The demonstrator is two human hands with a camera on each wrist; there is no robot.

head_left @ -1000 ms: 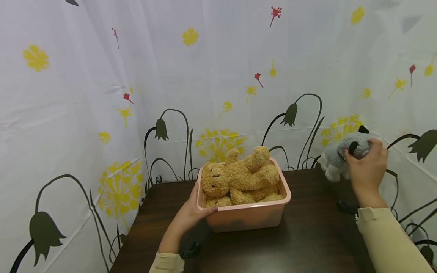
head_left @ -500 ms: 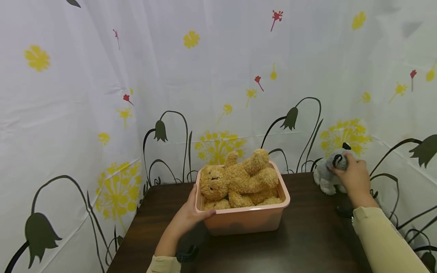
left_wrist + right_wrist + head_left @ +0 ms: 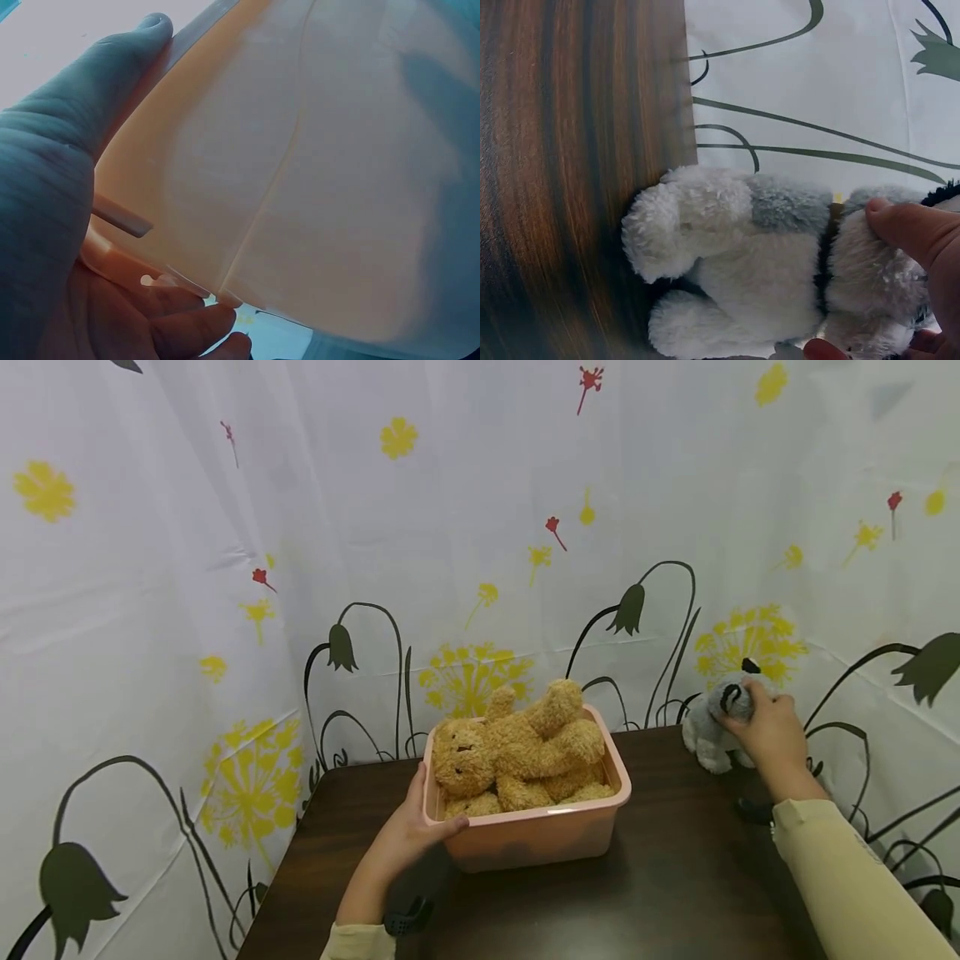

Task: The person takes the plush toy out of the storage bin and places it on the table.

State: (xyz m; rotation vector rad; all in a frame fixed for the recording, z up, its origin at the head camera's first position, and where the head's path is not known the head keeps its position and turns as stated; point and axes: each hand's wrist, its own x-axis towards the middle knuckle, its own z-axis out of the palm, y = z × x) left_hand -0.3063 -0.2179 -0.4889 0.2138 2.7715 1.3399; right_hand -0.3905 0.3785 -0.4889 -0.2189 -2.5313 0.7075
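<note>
A pink plastic bin (image 3: 536, 839) stands near the back of the dark table, with tan teddy bears (image 3: 517, 752) piled in it. My left hand (image 3: 408, 827) grips the bin's left side; in the left wrist view the thumb lies along the rim and the fingers curl under its edge. At the table's far right corner, my right hand (image 3: 776, 739) holds a grey and white plush dog (image 3: 712, 731) by its head. The right wrist view shows the thumb on the head, just above the dark collar (image 3: 826, 262). The dog's legs touch or almost touch the tabletop.
A white curtain (image 3: 450, 527) printed with yellow, red and green flowers hangs behind the dark wood table (image 3: 660, 877) and round its sides. The table's back edge lies just behind the bin and the plush dog.
My right hand has lowered the plush dog toward the table and a little to the left. My left hand keeps its grip on the bin; the head view has shifted slightly.
</note>
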